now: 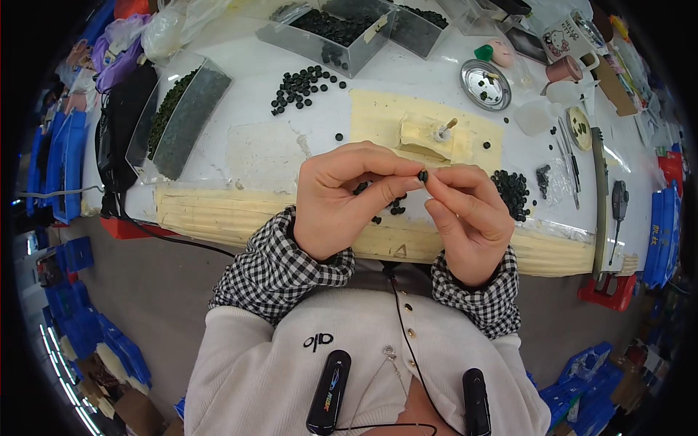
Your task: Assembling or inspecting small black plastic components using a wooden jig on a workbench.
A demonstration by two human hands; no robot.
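Over the front of the table, my left hand [342, 192] and my right hand [472, 214] meet with their fingertips. Both pinch one small dark round piece [422, 176], which looks black-green; its finer shape is too small to make out. Several similar black pieces [397, 206] lie on the table under my hands, partly hidden by my left fingers. To the right of my right hand is a heap of small black pieces [511, 192]. Just beyond my fingers sits a yellowish block [425, 138] with a small white holder and a brown stick [451, 123] on it.
Loose black round pieces [298, 89] are spread at the far left. Clear bins of dark pieces stand at the left [193, 120] and the back [356, 54]. A round metal dish [485, 85], a mug [571, 36] and tweezers [568, 163] lie rightward. Yellow padding [218, 214] covers the front edge.
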